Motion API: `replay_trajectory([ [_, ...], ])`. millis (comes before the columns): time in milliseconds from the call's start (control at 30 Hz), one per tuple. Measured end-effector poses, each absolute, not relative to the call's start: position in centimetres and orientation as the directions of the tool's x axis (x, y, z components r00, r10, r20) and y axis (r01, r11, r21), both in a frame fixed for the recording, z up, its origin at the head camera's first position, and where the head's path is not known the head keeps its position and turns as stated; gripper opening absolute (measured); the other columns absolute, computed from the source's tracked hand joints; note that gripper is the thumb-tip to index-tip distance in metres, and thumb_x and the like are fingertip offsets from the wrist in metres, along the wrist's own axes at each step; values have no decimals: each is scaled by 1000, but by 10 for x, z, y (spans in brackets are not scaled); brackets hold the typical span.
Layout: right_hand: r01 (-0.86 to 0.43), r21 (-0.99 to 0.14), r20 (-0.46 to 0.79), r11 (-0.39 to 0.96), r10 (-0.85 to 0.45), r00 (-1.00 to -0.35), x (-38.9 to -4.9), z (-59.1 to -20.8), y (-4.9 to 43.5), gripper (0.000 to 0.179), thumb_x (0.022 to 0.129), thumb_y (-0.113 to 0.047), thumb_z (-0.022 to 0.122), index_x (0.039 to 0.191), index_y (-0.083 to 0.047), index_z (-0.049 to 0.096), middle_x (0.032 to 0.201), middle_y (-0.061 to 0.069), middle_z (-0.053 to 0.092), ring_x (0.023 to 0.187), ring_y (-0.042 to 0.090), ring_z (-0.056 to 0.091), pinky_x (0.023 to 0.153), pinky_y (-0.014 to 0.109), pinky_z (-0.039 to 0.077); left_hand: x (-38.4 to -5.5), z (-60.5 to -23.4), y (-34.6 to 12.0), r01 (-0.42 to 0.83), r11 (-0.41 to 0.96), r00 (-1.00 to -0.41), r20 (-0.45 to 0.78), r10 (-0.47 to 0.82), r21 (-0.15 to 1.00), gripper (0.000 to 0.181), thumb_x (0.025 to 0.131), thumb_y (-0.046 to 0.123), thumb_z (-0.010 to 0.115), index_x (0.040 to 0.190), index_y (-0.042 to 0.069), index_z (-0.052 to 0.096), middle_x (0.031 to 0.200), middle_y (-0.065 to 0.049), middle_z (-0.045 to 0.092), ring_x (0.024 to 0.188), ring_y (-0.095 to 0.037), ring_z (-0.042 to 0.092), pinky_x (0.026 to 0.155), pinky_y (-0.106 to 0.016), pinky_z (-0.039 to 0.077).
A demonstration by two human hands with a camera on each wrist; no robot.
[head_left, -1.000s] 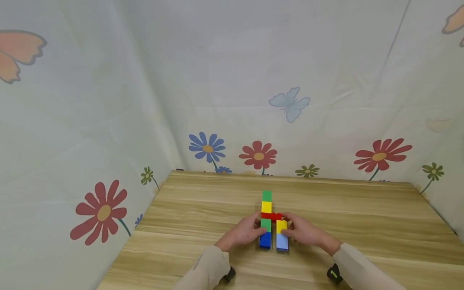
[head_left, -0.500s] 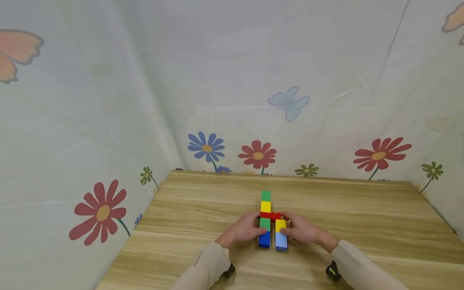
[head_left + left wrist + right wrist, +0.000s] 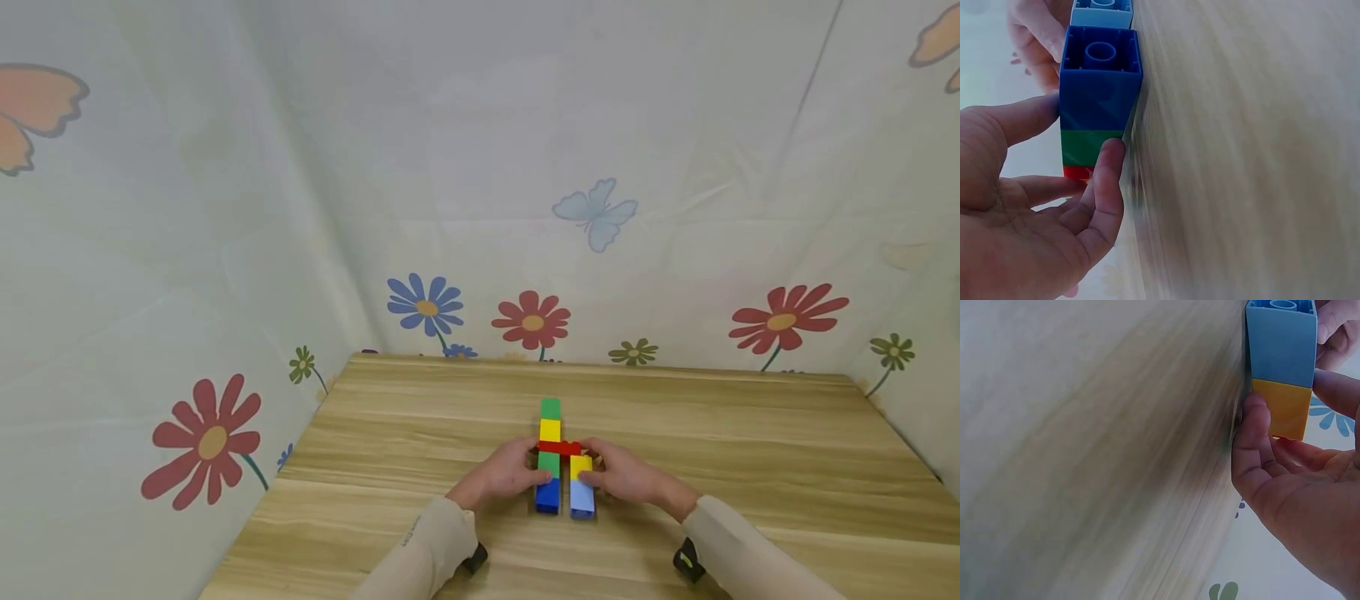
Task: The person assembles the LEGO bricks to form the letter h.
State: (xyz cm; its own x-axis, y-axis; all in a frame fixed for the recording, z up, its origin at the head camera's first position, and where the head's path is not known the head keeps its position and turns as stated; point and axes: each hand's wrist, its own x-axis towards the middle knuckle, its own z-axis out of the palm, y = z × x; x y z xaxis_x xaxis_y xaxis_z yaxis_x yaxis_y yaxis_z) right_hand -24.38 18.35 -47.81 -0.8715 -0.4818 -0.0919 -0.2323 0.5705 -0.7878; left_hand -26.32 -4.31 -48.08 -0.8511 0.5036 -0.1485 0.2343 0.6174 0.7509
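Observation:
Toy building bricks lie joined in a long row in the head view: a far green brick, a yellow brick, a crosswise red brick, a near green brick and a dark blue brick. My left hand holds this row by its near part, thumb at the dark blue brick and fingers on the green and red ones. Right of it lies a yellow brick joined to a light blue brick. My right hand grips this pair around the yellow brick, below the red brick's end.
The wooden table extends to both sides of the hands. A pale curtain printed with flowers and butterflies hangs behind it and at its sides. Dark wrist devices show under both sleeves.

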Motion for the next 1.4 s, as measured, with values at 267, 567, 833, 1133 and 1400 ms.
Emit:
replay_trajectory([
  [267,-227,-796,-96,561,-488,-868,-247,-482,183,49,93,-20,62,131,5,45,118,13,55,88,22,52,73,37,46,-264,-481,-43,231,618,-850,-153,504,752,40,88,22,69,125,13,55,99,2,58,81,-15,53,76,-30,47],
  [567,-202,-803,-116,561,-479,-870,-247,-486,183,51,93,-20,61,132,6,43,115,12,55,85,22,52,67,34,46,-262,-481,-43,246,604,-842,-141,520,758,39,89,22,68,125,11,55,107,4,60,85,-13,53,87,-34,47],
  [833,-209,-824,-111,527,-512,-852,-247,-488,184,48,94,-17,59,131,9,43,104,11,54,68,20,52,55,30,44,-261,-481,-41,254,614,-841,-142,521,748,38,89,22,68,124,12,56,106,3,60,83,-13,53,83,-31,47],
  [1133,-195,-824,-120,532,-501,-857,-247,-488,186,51,93,-17,60,132,10,43,105,11,54,72,21,53,58,30,44,-257,-480,-39,265,619,-845,-131,519,739,41,89,23,68,125,10,54,106,2,60,82,-14,53,79,-30,47],
  [1400,-191,-811,-89,553,-438,-894,-243,-488,193,55,93,-18,60,134,13,38,122,23,51,90,25,55,73,37,50,-251,-475,-41,192,658,-882,-167,442,728,47,92,31,63,130,6,51,123,-7,57,94,-19,53,89,-40,47],
])
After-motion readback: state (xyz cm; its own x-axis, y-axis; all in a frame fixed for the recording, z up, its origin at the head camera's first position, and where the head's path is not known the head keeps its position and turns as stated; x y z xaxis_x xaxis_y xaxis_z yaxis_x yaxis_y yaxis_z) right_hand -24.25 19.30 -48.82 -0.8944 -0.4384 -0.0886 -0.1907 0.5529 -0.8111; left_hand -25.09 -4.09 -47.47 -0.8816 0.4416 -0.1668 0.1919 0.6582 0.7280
